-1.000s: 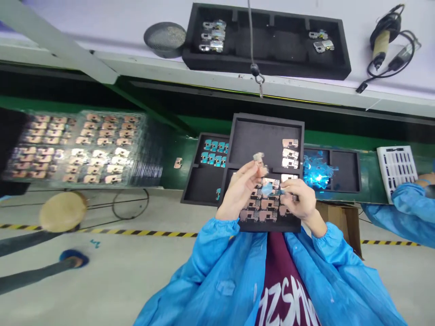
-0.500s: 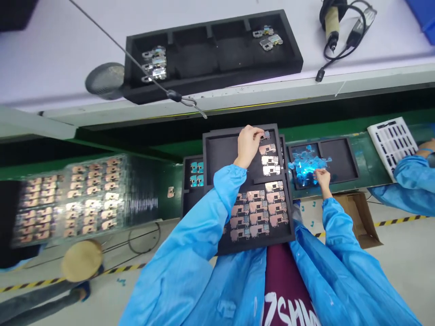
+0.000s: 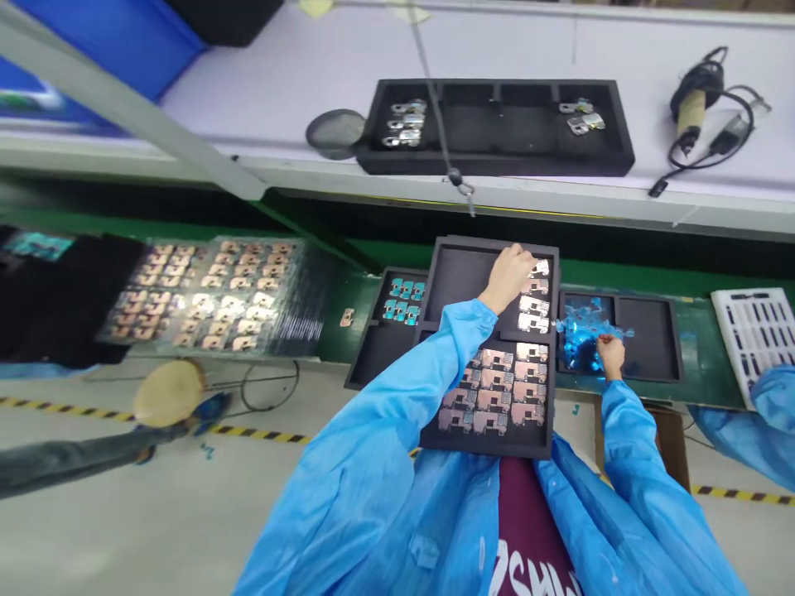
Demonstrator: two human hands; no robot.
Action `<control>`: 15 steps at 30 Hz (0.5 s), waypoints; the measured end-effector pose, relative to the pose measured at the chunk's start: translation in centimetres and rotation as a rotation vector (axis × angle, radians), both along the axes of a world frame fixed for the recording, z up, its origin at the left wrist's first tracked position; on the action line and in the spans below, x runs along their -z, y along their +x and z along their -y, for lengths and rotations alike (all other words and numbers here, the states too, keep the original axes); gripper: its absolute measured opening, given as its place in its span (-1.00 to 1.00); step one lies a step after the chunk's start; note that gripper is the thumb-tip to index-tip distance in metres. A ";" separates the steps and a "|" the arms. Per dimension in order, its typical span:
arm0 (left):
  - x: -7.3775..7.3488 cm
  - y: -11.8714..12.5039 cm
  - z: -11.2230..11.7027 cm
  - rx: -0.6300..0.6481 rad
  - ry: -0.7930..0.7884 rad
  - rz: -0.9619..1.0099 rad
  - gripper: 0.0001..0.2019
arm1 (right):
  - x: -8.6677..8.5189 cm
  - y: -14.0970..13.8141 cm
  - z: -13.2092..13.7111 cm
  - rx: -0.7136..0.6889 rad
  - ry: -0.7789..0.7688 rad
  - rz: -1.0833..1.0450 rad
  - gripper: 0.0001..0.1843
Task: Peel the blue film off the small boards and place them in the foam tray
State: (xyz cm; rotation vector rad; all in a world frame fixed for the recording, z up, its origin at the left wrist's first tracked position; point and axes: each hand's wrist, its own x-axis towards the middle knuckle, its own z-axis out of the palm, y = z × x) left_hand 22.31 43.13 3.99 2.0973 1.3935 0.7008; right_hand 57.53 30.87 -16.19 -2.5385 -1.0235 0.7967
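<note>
A black compartment tray (image 3: 490, 447) holds rows of small copper-coloured metal plates (image 3: 495, 379). My left hand (image 3: 508, 280) reaches over its upper section, fingertips pinched at the edge of the topmost small metal plate (image 3: 542, 267) in the right column. To the right, a pile of blue film pieces (image 3: 580, 348) lies in one compartment of a second black tray (image 3: 646, 339). Over that pile my right hand (image 3: 612, 356) is closed in a pinch, its fingertips against the film. Whatever lies between those fingertips is too small to make out.
Clear stacked trays of plates (image 3: 229, 298) stand at the left on the green bench. Another black tray (image 3: 388, 352) holds blue-covered plates. On the shelf are a long black tray (image 3: 497, 157) and a corded tool (image 3: 691, 116). A co-worker's sleeve (image 3: 776, 397) is beside a white rack (image 3: 754, 319).
The whole view has shifted, so the trays and shelf appear farther right. My left hand stays at the topmost plate, and my right hand remains at the blue film pile.
</note>
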 end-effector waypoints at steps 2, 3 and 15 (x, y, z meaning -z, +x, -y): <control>-1.2 -2.0 1.2 0.061 0.045 0.052 -0.68 | -0.7 -0.3 -0.3 -0.064 -0.018 0.069 -0.79; -1.8 -3.7 2.0 0.047 0.076 0.093 -0.65 | -1.0 -0.5 -0.3 -0.097 -0.024 0.095 -0.77; 7.9 -29.2 15.7 -0.974 -0.423 -0.102 -0.73 | -3.9 -1.6 0.1 -0.472 0.055 0.162 -0.58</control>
